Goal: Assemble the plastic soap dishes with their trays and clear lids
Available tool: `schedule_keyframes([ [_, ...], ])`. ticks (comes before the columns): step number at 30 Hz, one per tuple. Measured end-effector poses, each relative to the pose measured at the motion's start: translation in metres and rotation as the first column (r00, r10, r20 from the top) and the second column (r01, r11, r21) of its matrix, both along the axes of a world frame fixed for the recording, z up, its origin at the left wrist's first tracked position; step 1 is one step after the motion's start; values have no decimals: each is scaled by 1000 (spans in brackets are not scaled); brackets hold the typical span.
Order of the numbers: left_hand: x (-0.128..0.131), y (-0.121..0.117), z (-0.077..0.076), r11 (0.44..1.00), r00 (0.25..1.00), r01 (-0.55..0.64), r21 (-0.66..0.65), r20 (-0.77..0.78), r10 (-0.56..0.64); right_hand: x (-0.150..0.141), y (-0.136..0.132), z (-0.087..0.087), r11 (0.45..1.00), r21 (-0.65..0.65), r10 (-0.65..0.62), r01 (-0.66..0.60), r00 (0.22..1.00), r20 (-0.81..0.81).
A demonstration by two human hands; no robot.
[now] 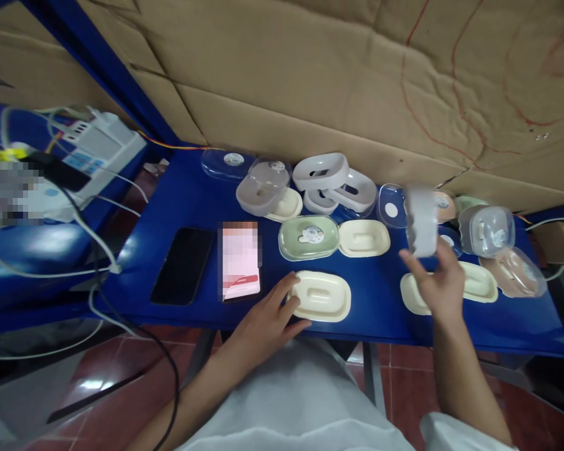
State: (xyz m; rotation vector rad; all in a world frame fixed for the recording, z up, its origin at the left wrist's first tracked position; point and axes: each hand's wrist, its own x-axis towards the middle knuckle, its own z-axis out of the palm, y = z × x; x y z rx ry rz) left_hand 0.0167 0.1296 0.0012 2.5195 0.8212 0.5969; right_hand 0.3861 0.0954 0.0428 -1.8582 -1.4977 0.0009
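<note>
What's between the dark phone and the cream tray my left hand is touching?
In the head view, a second phone with its screen lit, then fingers of your left hand, which reach the cream tray.

Plain cream tray [320, 300], greyish-white dish [422, 224], blue table [376, 294].

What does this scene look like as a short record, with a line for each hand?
Left hand: fingers touching the left end of a cream tray
Right hand: holding up a pale gray piece, blurred
Surface: blue table
Behind the tray: green dish under a clear cover
Left side: dark phone, lit phone
Toward the back: gray dishes, piled
Backdrop: cardboard
</note>
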Motion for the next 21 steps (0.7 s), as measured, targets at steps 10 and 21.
schedule_keyframes([
  [10, -2, -5, -10, 998, 998, -47, -51, 36, 49, -104, -72, -12, 781, -334, 606, -528, 771, 197],
  [21, 0, -4, -9, 1000, 1000, 8, 7, -25, -8, -93, -44, -15, 702, -384, 703, -600, 669, 241],
])
